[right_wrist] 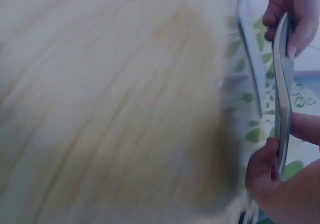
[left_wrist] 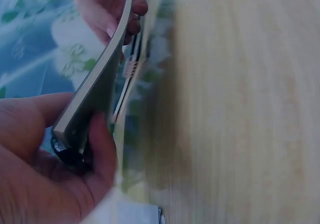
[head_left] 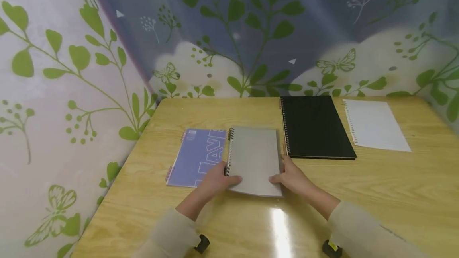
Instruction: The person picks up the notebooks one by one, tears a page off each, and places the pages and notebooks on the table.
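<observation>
While leaf-and-butterfly sheeting [head_left: 71, 71] walls off the corner behind, we work at a pale wooden table [head_left: 376, 194] with a glossy glare patch near its front edge. At far left lies a purple spiral notebook [head_left: 195, 156], flat on the wood. Our left hand [head_left: 215, 180] clamps the coil side of a grey spiral notebook [head_left: 254, 158], thumb on the cover; the wrist views show it lifted clear of the table and slightly bowed. Our right hand [head_left: 292, 176] pinches its opposite edge. Just beyond sits a black spiral notebook [head_left: 313, 126], closed, and beside it, farthest right, a loose white sheet [head_left: 374, 124] with a torn, perforated edge.
</observation>
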A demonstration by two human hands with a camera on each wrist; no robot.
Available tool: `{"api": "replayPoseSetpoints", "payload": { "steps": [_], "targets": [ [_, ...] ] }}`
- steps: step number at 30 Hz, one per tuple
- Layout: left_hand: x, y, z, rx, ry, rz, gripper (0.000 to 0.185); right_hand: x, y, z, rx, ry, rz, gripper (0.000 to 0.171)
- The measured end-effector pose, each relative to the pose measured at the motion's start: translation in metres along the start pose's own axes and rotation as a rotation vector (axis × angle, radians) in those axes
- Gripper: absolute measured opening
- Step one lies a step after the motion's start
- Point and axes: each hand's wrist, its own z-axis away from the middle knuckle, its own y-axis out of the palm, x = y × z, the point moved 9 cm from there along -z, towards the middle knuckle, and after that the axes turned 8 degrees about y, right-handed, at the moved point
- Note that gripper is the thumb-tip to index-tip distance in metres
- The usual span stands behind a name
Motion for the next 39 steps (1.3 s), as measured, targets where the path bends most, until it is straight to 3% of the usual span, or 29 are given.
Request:
{"api": "replayPoseSetpoints", "payload": {
  "steps": [5, 10, 15, 17, 20, 26, 30, 32, 34, 37, 39],
  "targets": [
    [-0.001, 0.009, 0.002, 0.018, 0.040, -0.241, 0.054, -0.006, 0.002, 0.002, 0.017, -0.042, 0.049, 0.080],
    [0.000, 0.015, 0.001, 0.023, 0.049, -0.483, 0.078, -0.006, 0.003, 0.001, -0.016, -0.084, 0.100, 0.078],
    [-0.003, 0.015, 0.001, 0.023, 0.011, -0.691, 0.082, -0.004, -0.003, 0.002, -0.082, -0.097, 0.279, 0.074],
    [-0.006, 0.014, 0.001, 0.019, 0.006, -0.751, 0.081, -0.004, -0.004, 0.002, -0.070, -0.098, 0.290, 0.071],
    [-0.009, 0.014, 0.000, 0.023, 0.019, -0.811, 0.079, -0.004, -0.004, 0.002, -0.020, -0.104, 0.220, 0.062],
    [-0.010, 0.014, -0.003, 0.023, 0.042, -0.835, 0.077, 0.000, -0.008, 0.000, 0.013, -0.108, 0.066, 0.054],
    [-0.035, 0.001, -0.003, -0.060, 0.149, -0.845, 0.071, 0.017, -0.014, 0.004, -0.002, -0.142, -0.067, 0.048],
    [-0.054, -0.008, -0.002, -0.089, 0.217, -0.760, 0.066, 0.035, -0.015, 0.009, -0.021, -0.208, -0.101, 0.041],
    [-0.069, -0.017, -0.002, -0.065, 0.245, -0.603, 0.063, 0.054, -0.013, 0.016, -0.028, -0.291, -0.104, 0.036],
    [-0.078, -0.025, 0.001, 0.016, 0.191, -0.349, 0.067, 0.079, 0.003, 0.024, 0.012, -0.413, -0.083, 0.035],
    [-0.080, -0.029, 0.004, 0.054, 0.152, -0.273, 0.070, 0.089, 0.016, 0.028, 0.046, -0.470, -0.045, 0.036]
  ]
}}
